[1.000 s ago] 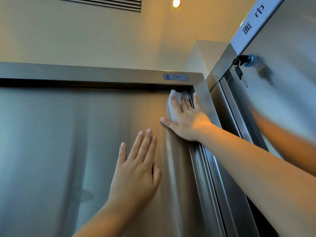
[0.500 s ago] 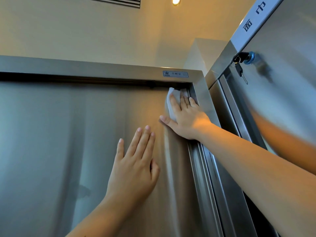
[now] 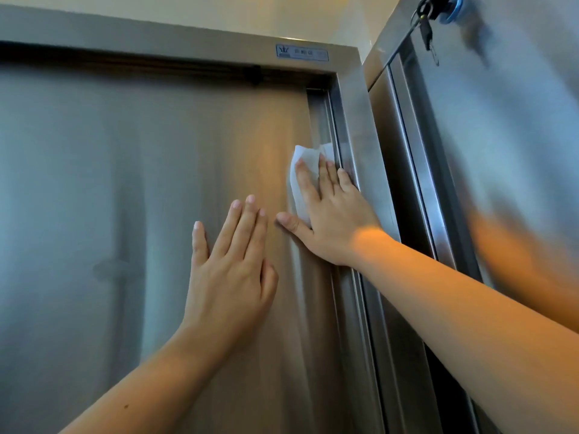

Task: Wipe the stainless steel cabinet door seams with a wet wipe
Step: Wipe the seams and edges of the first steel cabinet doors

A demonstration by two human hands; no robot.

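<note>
Pressing a white wet wipe [image 3: 301, 170] flat against the right edge of the stainless steel cabinet door [image 3: 125, 189] with the straight, unclenched fingers [image 3: 308, 186] of the right hand [image 3: 332, 227], nothing pinched or curled. Just right of those fingertips, at the wipe's edge: the vertical door seam [image 3: 332, 120], long axis upright, with stretches above and below the fingers. Bracing the panel down-left of the wipe with the left hand [image 3: 232, 277], flat, released, holding nothing. Nearer the seam by far: the right hand; next, by judgement, a slide along that upright line
</note>
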